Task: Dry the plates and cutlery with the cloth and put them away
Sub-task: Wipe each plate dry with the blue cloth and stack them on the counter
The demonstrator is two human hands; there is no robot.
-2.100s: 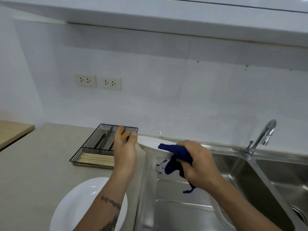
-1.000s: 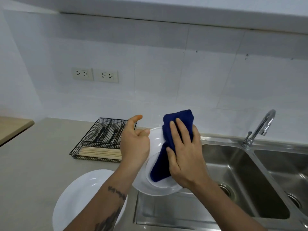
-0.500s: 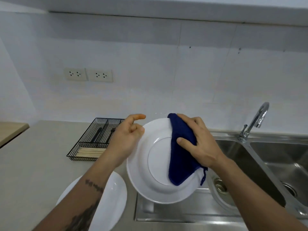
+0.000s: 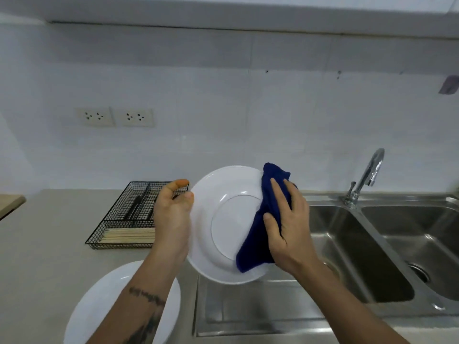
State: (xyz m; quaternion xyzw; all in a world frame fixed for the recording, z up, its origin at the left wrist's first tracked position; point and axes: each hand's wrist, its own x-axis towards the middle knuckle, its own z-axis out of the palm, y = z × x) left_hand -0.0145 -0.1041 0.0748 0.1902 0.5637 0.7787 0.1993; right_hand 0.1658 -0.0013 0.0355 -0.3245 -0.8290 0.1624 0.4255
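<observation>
A white plate [image 4: 223,219] is held upright over the sink's left edge, its underside turned toward me. My left hand [image 4: 172,214] grips its left rim. My right hand [image 4: 288,229] presses a dark blue cloth [image 4: 260,234] flat against the plate's right side. A second white plate [image 4: 99,306] lies on the counter at the lower left, partly hidden by my left forearm. A black wire cutlery tray [image 4: 134,214] sits on the counter behind my left hand, with dark cutlery in the back compartments and wooden chopsticks in the front one.
A steel double sink [image 4: 372,244] fills the right side, with a chrome tap [image 4: 367,175] behind it. A flat steel drainer section [image 4: 248,309] lies below the held plate. Two wall sockets [image 4: 114,117] are on the tiled wall. A wooden surface edge [image 4: 10,202] shows at far left.
The plate went from nearly flat to upright with its underside facing me. The cloth moved from the rim onto the plate's back and now sits on its right side.
</observation>
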